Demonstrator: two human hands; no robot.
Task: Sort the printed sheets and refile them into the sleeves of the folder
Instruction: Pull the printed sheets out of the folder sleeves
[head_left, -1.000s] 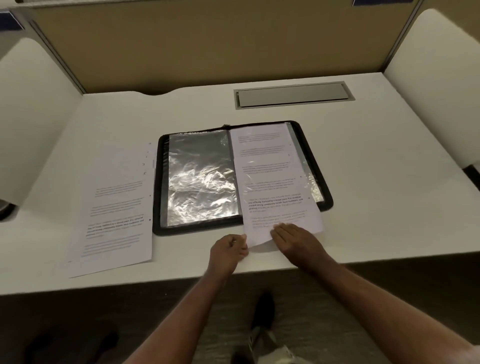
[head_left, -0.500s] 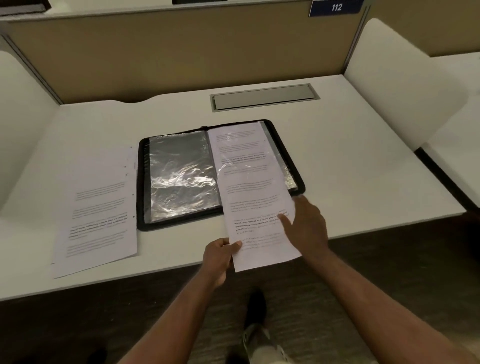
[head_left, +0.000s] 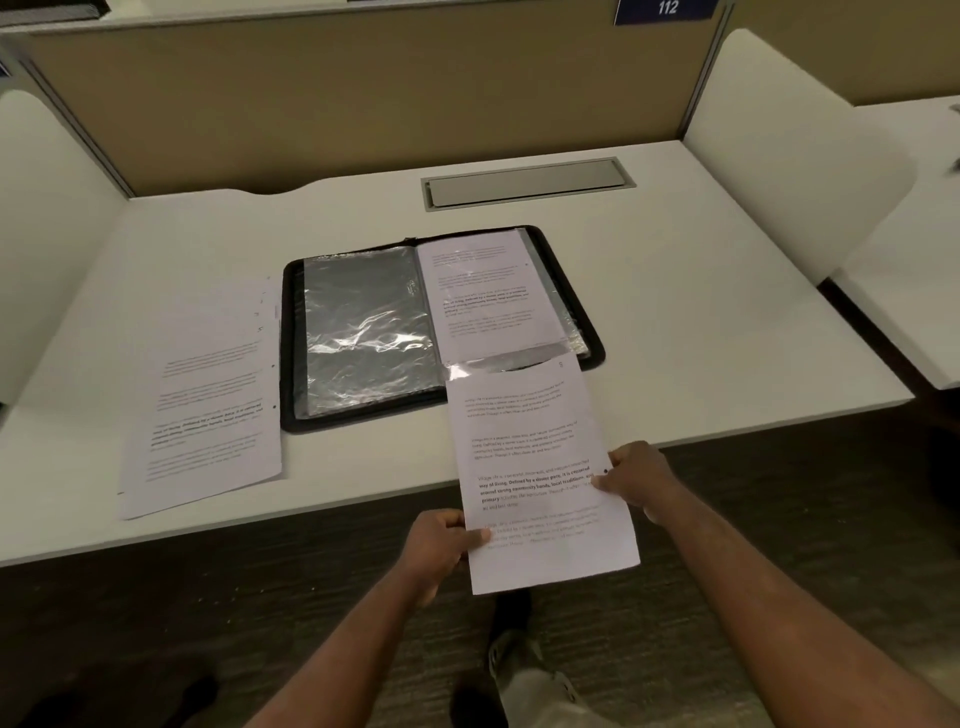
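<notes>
I had the printed sheet (head_left: 540, 467) pinched at both long edges, left hand (head_left: 436, 545) low, right hand (head_left: 636, 480) higher, its top just inside the sleeve (head_left: 498, 361) of the open folder (head_left: 311, 423). Light, floppy paper; I judged it would buckle unless held taut by the edges.

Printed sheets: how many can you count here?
3 visible: one held sheet, one sheet in the folder's right sleeve, one top sheet left of the folder; others lie beneath.

Single head-worn view looked forward and steeply down, close over the desk (head_left: 675, 291), from its near edge toward the partition (head_left: 363, 93).
</notes>
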